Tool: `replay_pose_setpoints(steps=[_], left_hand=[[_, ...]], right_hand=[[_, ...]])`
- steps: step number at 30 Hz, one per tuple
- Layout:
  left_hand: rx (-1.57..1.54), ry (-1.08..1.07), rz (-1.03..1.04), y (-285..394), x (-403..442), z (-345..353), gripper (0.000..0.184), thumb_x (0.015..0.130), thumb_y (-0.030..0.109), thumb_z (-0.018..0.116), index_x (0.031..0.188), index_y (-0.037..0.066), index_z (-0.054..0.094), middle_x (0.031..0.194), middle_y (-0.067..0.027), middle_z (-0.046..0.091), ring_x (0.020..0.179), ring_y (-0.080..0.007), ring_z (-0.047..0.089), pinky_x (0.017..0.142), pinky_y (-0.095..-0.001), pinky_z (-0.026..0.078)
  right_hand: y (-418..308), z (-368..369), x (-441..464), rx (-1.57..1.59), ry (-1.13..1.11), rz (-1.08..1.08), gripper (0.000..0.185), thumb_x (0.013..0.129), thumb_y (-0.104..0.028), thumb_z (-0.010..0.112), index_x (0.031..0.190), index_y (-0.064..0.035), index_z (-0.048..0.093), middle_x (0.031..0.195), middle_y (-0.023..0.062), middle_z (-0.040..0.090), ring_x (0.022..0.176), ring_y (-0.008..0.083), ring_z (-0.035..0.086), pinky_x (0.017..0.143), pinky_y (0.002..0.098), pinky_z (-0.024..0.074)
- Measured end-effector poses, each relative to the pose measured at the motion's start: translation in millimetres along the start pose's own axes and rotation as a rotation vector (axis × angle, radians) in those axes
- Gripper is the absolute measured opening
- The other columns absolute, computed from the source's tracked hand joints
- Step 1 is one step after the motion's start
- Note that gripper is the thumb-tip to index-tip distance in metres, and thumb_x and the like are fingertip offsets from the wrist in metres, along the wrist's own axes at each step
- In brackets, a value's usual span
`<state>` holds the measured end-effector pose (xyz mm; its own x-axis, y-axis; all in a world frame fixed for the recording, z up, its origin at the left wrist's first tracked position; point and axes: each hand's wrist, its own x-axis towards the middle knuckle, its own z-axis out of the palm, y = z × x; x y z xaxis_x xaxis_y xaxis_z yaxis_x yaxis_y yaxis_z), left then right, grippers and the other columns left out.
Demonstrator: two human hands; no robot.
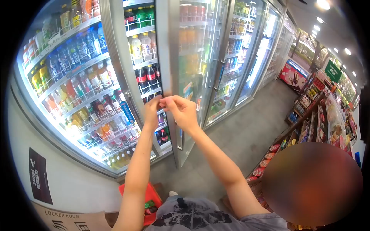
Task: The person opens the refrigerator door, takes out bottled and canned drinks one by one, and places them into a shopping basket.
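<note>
Both arms reach forward to a glass cooler door (189, 96) that stands ajar. My left hand (153, 111) is closed, its fingertips meeting those of my right hand near the door's edge. My right hand (181, 111) is also closed, thumb and index finger pinched. What either hand holds, if anything, is too small to make out. Behind my left hand, shelves hold dark bottles with red labels (142, 79). Below, by my left arm, a red crate (153, 192) has green and dark bottles inside.
A lit cooler with a closed glass door (77, 84) stands at the left. More cooler doors (241, 50) run along the wall. Snack shelves (304, 127) line the right, a red chest freezer (293, 75) stands farther back, and a blurred round area covers the lower right.
</note>
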<state>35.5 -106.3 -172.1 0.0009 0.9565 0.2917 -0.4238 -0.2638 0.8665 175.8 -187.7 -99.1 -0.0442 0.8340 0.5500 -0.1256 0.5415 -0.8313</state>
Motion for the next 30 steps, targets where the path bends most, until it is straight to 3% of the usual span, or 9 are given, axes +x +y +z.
replay_pose_setpoints(steps=[4,7,11,16,20,21,30], left_hand=[[0.001,-0.062,-0.014,7,-37,49,0.028,0.093,0.024,0.054,0.099,0.001,0.068,0.093,-0.0005,0.066,0.087,-0.0089,0.059,0.082,-0.0268,0.045],[0.083,-0.189,-0.055,-2,-56,69,0.03,0.095,0.023,0.052,0.103,-0.001,0.068,0.097,-0.0034,0.068,0.089,-0.0102,0.061,0.081,-0.0275,0.047],[0.107,-0.388,-0.147,0,-65,82,0.031,0.098,0.023,0.051,0.108,-0.001,0.067,0.1,-0.0071,0.07,0.092,-0.0138,0.064,0.08,-0.0275,0.048],[0.117,-0.168,-0.052,36,-30,68,0.038,0.1,0.034,0.052,0.121,0.004,0.064,0.114,-0.0064,0.068,0.097,-0.0139,0.064,0.082,-0.028,0.047],[0.125,-0.058,0.085,76,10,58,0.041,0.1,0.031,0.053,0.128,0.002,0.058,0.122,-0.0087,0.064,0.101,-0.0159,0.063,0.086,-0.0301,0.047],[0.136,-0.047,0.125,88,19,59,0.04,0.1,0.029,0.052,0.129,0.002,0.057,0.12,-0.0091,0.064,0.102,-0.0164,0.063,0.086,-0.0292,0.046],[0.182,-0.048,0.262,136,130,41,0.038,0.099,0.025,0.054,0.13,0.003,0.055,0.122,-0.0086,0.063,0.105,-0.0167,0.061,0.089,-0.0302,0.047]], right_hand=[[-17,1,-3,0.113,-0.054,-0.025,0.027,0.098,-0.014,0.059,0.114,0.0059,0.065,0.104,0.0115,0.07,0.097,0.0162,0.067,0.085,0.0276,0.0533],[-24,-8,7,0.141,-0.038,-0.036,0.033,0.097,-0.013,0.059,0.125,0.0046,0.058,0.117,0.0126,0.065,0.109,0.0183,0.063,0.097,0.0299,0.0482],[-32,-22,28,0.127,0.021,-0.098,0.035,0.098,-0.013,0.057,0.129,0.0046,0.055,0.12,0.0136,0.064,0.112,0.0205,0.062,0.098,0.0309,0.0485],[-40,-35,57,0.152,0.099,-0.101,0.035,0.099,-0.016,0.055,0.128,0.0047,0.055,0.12,0.0163,0.063,0.109,0.0204,0.062,0.095,0.0314,0.0511],[-23,-29,93,0.305,0.172,-0.081,0.035,0.099,-0.02,0.055,0.125,0.0039,0.056,0.116,0.0165,0.064,0.102,0.0212,0.064,0.09,0.0312,0.0535],[-17,-26,104,0.329,0.18,-0.089,0.034,0.099,-0.018,0.055,0.125,0.0049,0.055,0.114,0.0157,0.065,0.101,0.0189,0.064,0.084,0.0276,0.0533],[37,-7,232,0.354,0.181,-0.083,0.034,0.099,-0.021,0.057,0.124,0.0028,0.056,0.11,0.0133,0.066,0.098,0.0192,0.065,0.082,0.0302,0.0543]])
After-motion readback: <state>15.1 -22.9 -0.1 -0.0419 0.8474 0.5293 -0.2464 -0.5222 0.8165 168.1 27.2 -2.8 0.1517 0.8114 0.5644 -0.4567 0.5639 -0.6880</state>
